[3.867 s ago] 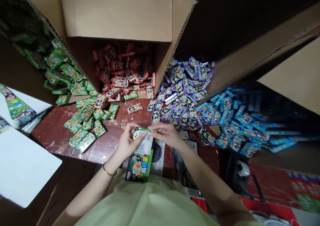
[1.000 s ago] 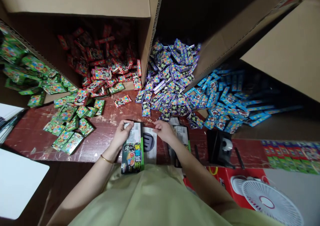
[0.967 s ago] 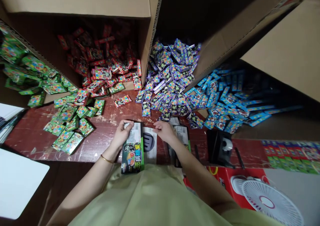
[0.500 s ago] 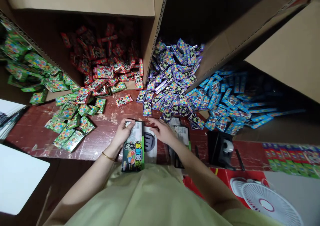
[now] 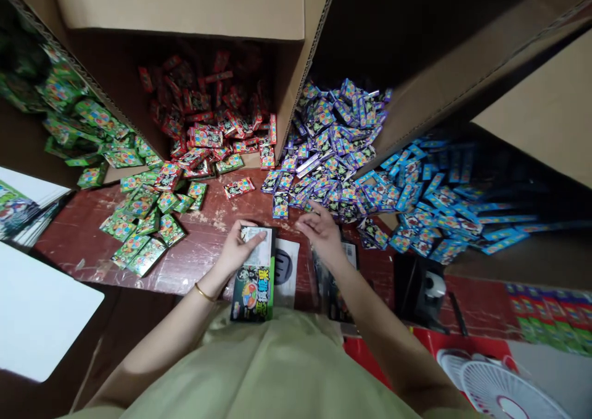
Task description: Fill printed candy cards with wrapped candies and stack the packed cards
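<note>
Black packet in the left hand, right hand free near the purple pile

How far along are we? We see 1 black packet (image 5: 252,292) in hand, its printed front facing up, in front of the person's waist at the near edge of the table (image 5: 194,261). Whether it is filled or sealed we cannot tell (its top end lies partly under the fingers), so we judge this packet to be mid-handling rather than finished. Plenty of small packets lie loose in 4 colours: green packets (image 5: 139,203) at the left, then red packets (image 5: 206,137), purple packets (image 5: 333,141) and blue packets (image 5: 416,215), spilling out of cardboard boxes (image 5: 185,5). More black packaging (image 5: 340,295) lies beneath the right forearm; we cannot tell how many pieces there are or what they contain.

Now the hands. The left hand (image 5: 240,249) grips the black packet by its upper part, thumb flat across the pale panel and the other fingers mostly hidden behind. The right hand (image 5: 324,237) is released: its fingers are spread and loosely curled, and we see nothing in its grasp. It hovers just short of the purple packets, apart from the black packet, with a sheet of paper (image 5: 287,283) between the 2 forearms.
</note>
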### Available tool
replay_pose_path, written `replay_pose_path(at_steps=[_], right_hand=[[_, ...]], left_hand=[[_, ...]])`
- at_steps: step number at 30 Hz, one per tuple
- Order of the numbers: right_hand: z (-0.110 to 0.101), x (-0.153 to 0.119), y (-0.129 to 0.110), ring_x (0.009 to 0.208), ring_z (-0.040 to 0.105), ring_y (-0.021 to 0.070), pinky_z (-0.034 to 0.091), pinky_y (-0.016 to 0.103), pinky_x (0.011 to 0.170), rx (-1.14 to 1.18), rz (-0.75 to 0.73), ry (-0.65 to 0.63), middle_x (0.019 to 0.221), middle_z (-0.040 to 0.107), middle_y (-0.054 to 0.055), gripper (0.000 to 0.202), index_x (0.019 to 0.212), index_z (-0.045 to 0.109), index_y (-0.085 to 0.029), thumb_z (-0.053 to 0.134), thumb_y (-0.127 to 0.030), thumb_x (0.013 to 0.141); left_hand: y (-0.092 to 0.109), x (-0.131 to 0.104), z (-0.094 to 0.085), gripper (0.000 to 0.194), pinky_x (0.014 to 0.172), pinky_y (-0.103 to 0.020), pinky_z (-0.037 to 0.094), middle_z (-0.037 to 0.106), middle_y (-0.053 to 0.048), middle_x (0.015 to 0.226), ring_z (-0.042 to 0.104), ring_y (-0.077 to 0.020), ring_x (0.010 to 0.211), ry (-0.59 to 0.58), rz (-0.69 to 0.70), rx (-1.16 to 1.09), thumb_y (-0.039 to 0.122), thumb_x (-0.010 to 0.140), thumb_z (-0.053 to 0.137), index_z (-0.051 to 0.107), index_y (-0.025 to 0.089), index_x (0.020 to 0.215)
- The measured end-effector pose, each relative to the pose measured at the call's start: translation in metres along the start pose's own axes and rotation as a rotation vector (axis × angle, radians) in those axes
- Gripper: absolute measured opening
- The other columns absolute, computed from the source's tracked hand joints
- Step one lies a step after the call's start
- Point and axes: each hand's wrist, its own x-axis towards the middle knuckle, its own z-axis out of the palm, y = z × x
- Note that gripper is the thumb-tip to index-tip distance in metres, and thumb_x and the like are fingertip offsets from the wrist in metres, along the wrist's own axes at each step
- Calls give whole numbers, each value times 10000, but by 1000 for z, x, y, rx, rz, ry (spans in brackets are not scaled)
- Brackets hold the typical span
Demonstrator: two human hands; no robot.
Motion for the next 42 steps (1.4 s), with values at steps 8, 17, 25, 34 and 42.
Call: replay_pose_path(at_steps=[8, 17, 25, 34, 42], right_hand=[[32, 31, -79, 738, 593, 121, 493, 271, 693, 68, -23, -450, 814, 623, -19, 609, 1246, 468, -221, 751, -209, 707], [41, 28, -68, 679, 562, 105, 465, 262, 643, -131, -93, -524, 805, 598, -30, 567, 1263, 459, -221, 661, -179, 735], [47, 24, -46, 703, 616, 126, 500, 255, 634, 247, 351, -395, 771, 630, -23, 497, 1050, 566, -202, 758, -163, 593], [36, 27, -39, 684, 633, 123, 496, 267, 672, 133, 312, -420, 755, 663, -28, 507, 1083, 546, -197, 782, -261, 638], [6, 19, -33, 726, 655, 163, 537, 291, 606, 132, 191, 13, 914, 668, 16, 587, 1215, 401, -259, 705, -381, 729]], left_hand=[[30, -20, 12, 387, 645, -249, 484, 629, 4, 862, 596, -130, 694, -114, 248, 119, 361, 707, 765, 528, 207, 971], [28, -21, 13, 432, 714, -285, 489, 659, -24, 859, 622, -174, 762, -45, 219, 102, 352, 643, 809, 579, 199, 975], [32, -25, 13, 311, 797, -287, 471, 637, -26, 888, 613, -176, 851, -4, 323, 182, 351, 731, 747, 575, 192, 935], [26, -27, 0, 637, 868, -320, 505, 621, -79, 1119, 610, -215, 1040, -160, 127, 64, 261, 600, 833, 512, 203, 1146], [51, -39, -52, 972, 723, -383, 564, 671, -147, 1090, 662, -290, 979, -249, -18, -366, 917, 506, 498, 566, 261, 1220]])
